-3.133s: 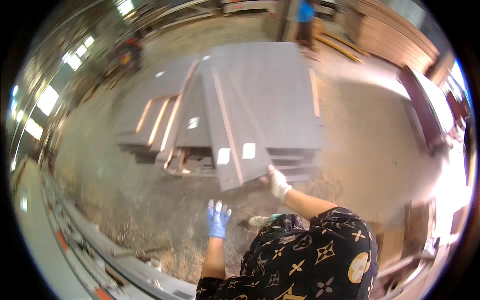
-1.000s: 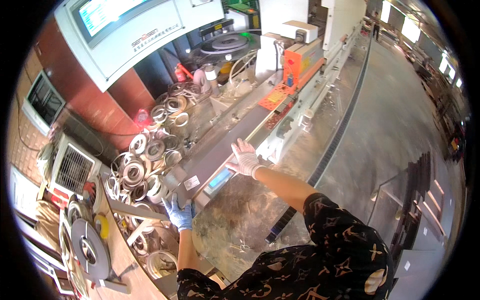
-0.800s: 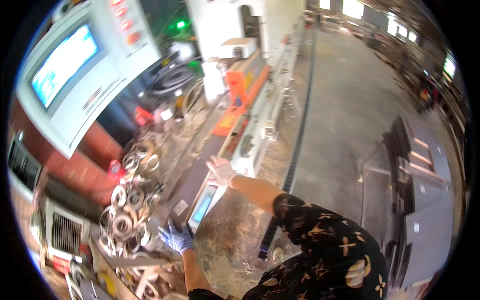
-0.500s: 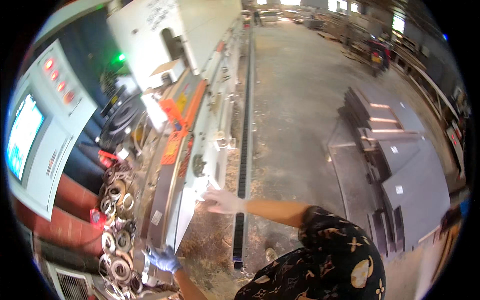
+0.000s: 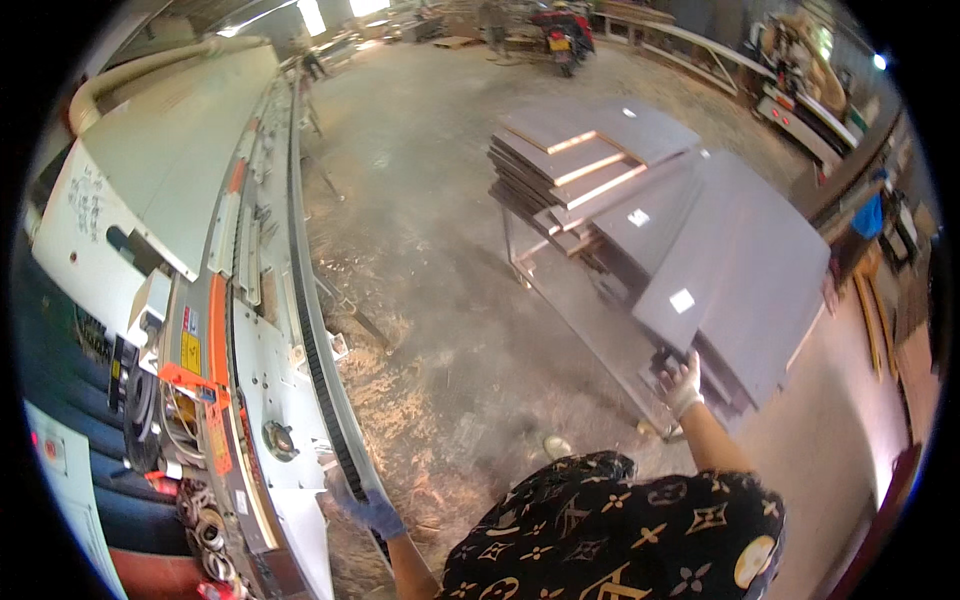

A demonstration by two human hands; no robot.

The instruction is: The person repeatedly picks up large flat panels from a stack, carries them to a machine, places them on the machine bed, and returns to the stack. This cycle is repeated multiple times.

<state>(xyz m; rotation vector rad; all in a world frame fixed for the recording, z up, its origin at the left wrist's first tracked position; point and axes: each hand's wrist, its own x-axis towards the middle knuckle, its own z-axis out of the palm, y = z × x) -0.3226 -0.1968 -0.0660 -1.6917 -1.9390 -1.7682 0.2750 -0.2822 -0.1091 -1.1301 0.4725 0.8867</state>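
My right hand (image 5: 683,385), in a whitish glove, reaches the near corner of a pile of grey panels (image 5: 765,265). Its fingers are spread at the panel edges, and no firm grip shows. Some panels carry small white labels (image 5: 682,301). My left hand (image 5: 368,512), gloved in blue, is low beside the dark ribbed track (image 5: 322,385) of a long machine. Motion smears its fingers, so I cannot make out whether they hold anything. The machine's white plate (image 5: 268,365) lies to the left of that hand.
Orange guards (image 5: 217,330) run along the machine, near its white housing (image 5: 110,225). Rolls of edging strip (image 5: 212,535) lie at lower left by a control cabinet (image 5: 70,480). The panels rest over a low metal frame (image 5: 580,335). Sawdust covers the floor (image 5: 400,350); a motorbike (image 5: 563,42) stands far back.
The view has swung right toward the panels. My right hand has moved from beside the machine to the pile's corner. My left hand has left the dark strip on the machine's bed.
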